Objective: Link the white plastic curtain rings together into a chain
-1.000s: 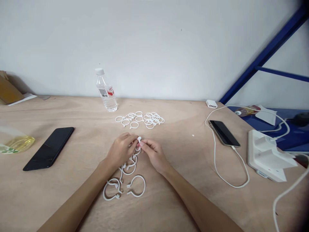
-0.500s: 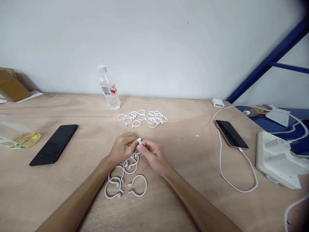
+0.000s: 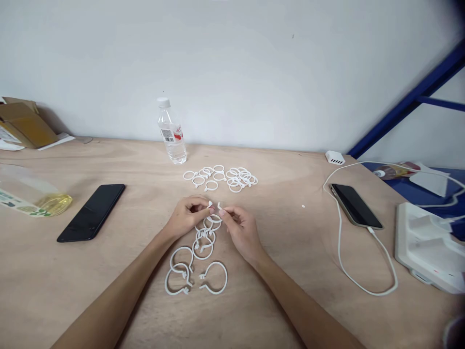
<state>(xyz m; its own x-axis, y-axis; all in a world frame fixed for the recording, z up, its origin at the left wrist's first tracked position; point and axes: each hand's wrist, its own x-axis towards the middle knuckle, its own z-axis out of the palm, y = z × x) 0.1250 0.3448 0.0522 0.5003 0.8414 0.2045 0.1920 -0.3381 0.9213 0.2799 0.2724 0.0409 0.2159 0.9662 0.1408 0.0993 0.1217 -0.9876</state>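
My left hand [image 3: 189, 214] pinches one end of a white plastic snap ring, its small clasp showing above the fingertips. The ring's other end [image 3: 219, 206] sticks up from between the thumb and fingers of my right hand [image 3: 240, 228]. A narrow gap separates the two ends, and the fingers partly hide the rest. Just below the hands lie overlapping white rings [image 3: 203, 258]. Closer to me are more open rings [image 3: 181, 248], one lying apart [image 3: 225, 277] with its ends spread. Beyond my hands, several closed rings [image 3: 211, 189] form a loose group beside a tighter pile [image 3: 235, 189].
A water bottle [image 3: 172, 140] stands near the wall. On the left are a black phone [image 3: 92, 213], an oil bottle [image 3: 47, 204] and a cardboard box [image 3: 29, 123]. To the right, a phone [image 3: 356, 206] is plugged into a white cable [image 3: 339, 242], near a white charger unit [image 3: 428, 247].
The ring ends between my hands, close together before, are now apart, with my right hand slightly farther from my left. The whole scene has shifted a little rightward in view.
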